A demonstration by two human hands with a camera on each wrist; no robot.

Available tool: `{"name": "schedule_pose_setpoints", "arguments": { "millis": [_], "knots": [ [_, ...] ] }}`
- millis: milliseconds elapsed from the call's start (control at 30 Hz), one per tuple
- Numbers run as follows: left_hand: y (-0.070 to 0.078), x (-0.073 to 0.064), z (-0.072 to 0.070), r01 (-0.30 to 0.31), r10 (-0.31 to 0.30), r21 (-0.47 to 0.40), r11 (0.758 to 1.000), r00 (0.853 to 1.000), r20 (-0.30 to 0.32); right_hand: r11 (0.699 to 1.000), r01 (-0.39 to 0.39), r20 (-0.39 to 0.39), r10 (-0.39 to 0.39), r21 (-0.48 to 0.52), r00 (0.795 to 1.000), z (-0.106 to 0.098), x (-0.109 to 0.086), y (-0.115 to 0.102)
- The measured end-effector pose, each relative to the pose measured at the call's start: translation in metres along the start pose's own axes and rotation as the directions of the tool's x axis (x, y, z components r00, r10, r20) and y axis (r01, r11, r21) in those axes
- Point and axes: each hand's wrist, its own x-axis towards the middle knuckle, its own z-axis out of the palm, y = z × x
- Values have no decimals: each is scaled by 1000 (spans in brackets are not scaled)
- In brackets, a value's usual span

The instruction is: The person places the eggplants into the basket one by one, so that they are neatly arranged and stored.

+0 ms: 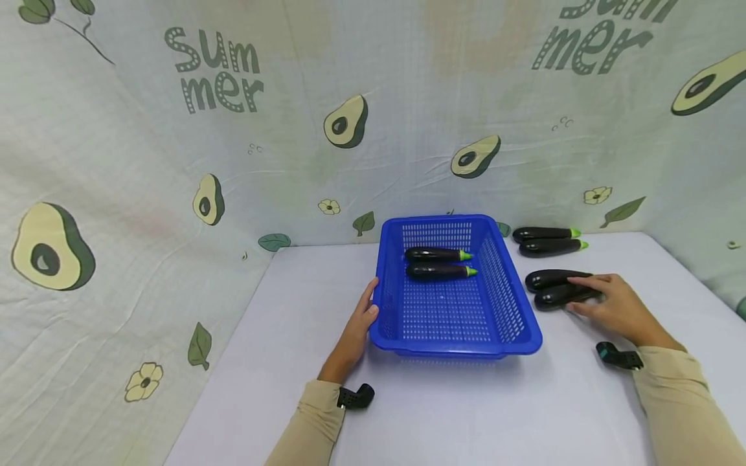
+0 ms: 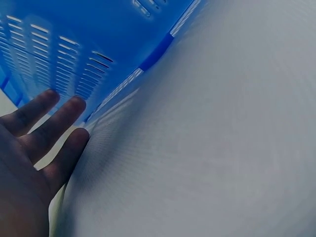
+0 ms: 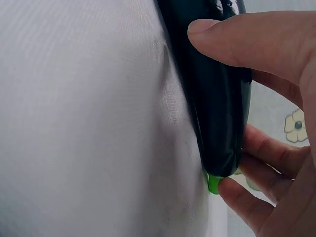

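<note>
My right hand (image 1: 612,307) pinches the nearer eggplant (image 1: 550,298) of a pair on the table, right of the blue basket. The thumb (image 3: 222,42) presses its near side and the other fingers reach round the far side, by its green stem end (image 3: 214,184). The other eggplant (image 1: 548,279) of that pair lies just behind, partly covered by the fingers. At the left wall of the blue plastic basket (image 1: 443,349), my left hand (image 1: 354,327) rests with fingers straight and spread, fingertips at the slotted outer wall (image 2: 64,54).
Two dark eggplants (image 1: 434,272) with green stems lie side by side inside the basket. Two more eggplants (image 1: 548,247) lie at the back right of the white table (image 1: 454,414). A cloth backdrop (image 1: 408,110) printed with avocados hangs behind the table.
</note>
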Motion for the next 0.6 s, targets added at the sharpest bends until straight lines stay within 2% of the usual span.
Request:
{"name": "schedule_pose_setpoints", "arguments": {
  "millis": [67, 333, 600],
  "knots": [
    [11, -3, -1, 6, -6, -3, 1000, 1000, 15, 1000, 12, -7, -12, -4, 1000, 0, 0, 0],
    [11, -4, 0, 14, -14, 11, 1000, 1000, 19, 999, -9, -8, 9, -39, 1000, 1, -2, -2],
    [13, -4, 0, 12, -12, 23, 1000, 1000, 20, 998, 17, 5, -17, -54, 1000, -1, -2, -1]
  ]
}}
